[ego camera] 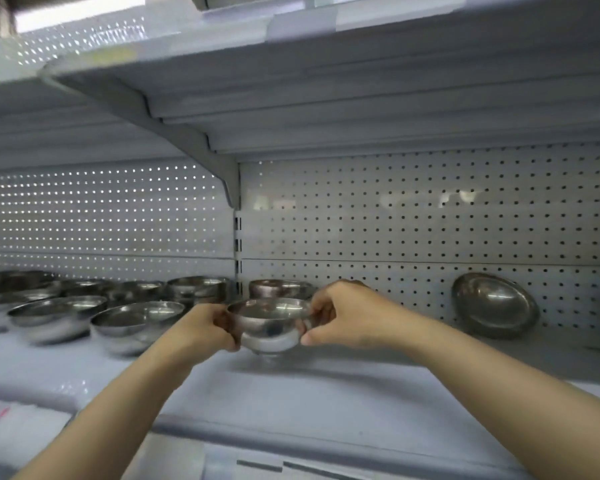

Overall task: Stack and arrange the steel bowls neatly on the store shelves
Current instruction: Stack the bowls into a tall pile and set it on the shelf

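Note:
A small steel bowl (269,327) is held upright just above the white shelf (326,393), near its middle. My left hand (205,329) grips its left rim and my right hand (340,315) pinches its right rim. Directly behind it stands a short stack of similar bowls (278,288). Several wider steel bowls (137,323) sit in rows on the left part of the shelf. At the right, one large bowl (494,304) leans on its edge against the pegboard back wall.
An upper shelf (326,98) with a bracket (187,143) hangs low overhead. The perforated back panel (413,216) closes the rear. A plastic-wrapped white item (18,431) lies at the lower left. The shelf's front edge (291,434) runs across the bottom.

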`<state>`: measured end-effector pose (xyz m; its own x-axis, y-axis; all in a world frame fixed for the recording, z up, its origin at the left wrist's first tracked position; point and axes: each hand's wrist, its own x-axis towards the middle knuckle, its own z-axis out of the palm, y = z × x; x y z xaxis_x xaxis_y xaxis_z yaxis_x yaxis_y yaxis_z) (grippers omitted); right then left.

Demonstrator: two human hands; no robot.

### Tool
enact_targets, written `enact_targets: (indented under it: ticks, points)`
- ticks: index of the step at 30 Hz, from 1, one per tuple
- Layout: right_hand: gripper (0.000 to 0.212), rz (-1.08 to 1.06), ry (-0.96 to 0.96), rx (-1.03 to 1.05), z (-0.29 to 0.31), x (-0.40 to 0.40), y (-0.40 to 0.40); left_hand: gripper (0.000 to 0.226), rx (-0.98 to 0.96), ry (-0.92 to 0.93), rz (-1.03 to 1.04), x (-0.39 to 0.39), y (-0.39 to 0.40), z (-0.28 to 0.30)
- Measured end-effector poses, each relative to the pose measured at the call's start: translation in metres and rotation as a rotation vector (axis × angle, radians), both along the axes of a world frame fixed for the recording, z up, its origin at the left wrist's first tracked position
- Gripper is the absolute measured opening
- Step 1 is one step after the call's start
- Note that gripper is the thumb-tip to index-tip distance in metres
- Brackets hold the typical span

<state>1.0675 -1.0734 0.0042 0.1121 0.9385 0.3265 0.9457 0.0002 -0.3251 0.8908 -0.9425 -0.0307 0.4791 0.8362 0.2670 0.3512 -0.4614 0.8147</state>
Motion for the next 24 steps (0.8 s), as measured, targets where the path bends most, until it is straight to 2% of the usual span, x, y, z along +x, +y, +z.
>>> enact_targets:
  ticks: [9,13,18,19,21,22,24]
  points:
    - [0.028,0.057,-0.066,0.074,-0.028,-0.017,0.026,0.037,-0.014,-0.006,0.087,-0.017,0.026,-0.027]
    - [0.027,0.075,-0.102,0.122,-0.032,-0.02,0.025,0.034,0.037,0.059,0.148,-0.012,0.027,-0.029]
    - [0.028,0.106,-0.13,0.138,-0.033,-0.021,0.021,0.036,0.092,0.051,0.205,-0.017,0.024,-0.026]
    - [0.03,0.103,-0.118,0.128,-0.029,-0.02,0.018,0.033,0.129,0.049,0.236,-0.02,0.019,-0.022]
    - [0.033,0.076,-0.083,0.125,-0.016,-0.011,0.009,0.029,0.33,0.051,0.372,-0.024,0.003,-0.009]
    - [0.032,0.049,-0.065,0.135,-0.006,-0.004,0.004,0.034,0.44,0.032,0.423,-0.024,-0.008,-0.001]
    - [0.026,-0.045,-0.023,0.174,0.017,0.017,-0.01,0.047,0.559,-0.049,0.369,-0.014,-0.034,0.018]
